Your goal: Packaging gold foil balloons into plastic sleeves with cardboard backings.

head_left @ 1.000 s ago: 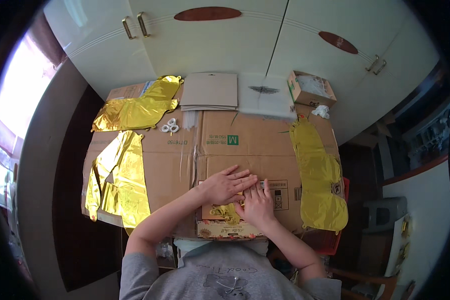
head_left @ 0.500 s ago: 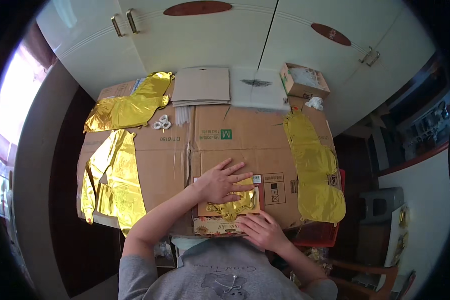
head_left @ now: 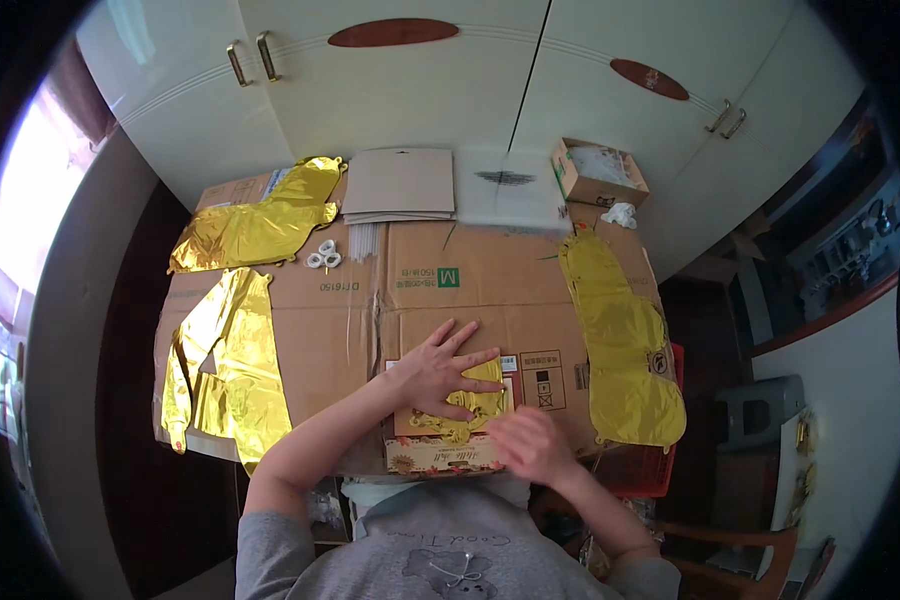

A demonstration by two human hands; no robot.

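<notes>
My left hand (head_left: 442,375) lies flat with fingers spread, pressing a folded gold foil balloon (head_left: 485,403) against a flat printed package (head_left: 440,458) with a cream, leaf-patterned strip along its near edge. Part of the balloon is hidden under that palm and fingers. To the right of the strip, my right hand (head_left: 532,445) hovers by the balloon's near right edge. Its fingers look bent but are smeared by motion, so whether they hold anything is unclear.
Flat gold foil balloons lie left (head_left: 245,360), far left (head_left: 255,225) and right (head_left: 625,345) on the cardboard surface (head_left: 470,260). At the back are grey-brown boards (head_left: 400,182), white rolls (head_left: 325,255), a clear plastic sheet (head_left: 510,200) and a small open box (head_left: 600,172).
My right hand has lifted from the package strip and moved slightly right and up, its fingers bending. The left hand stays spread on the foil balloon. The view has shifted a little.
</notes>
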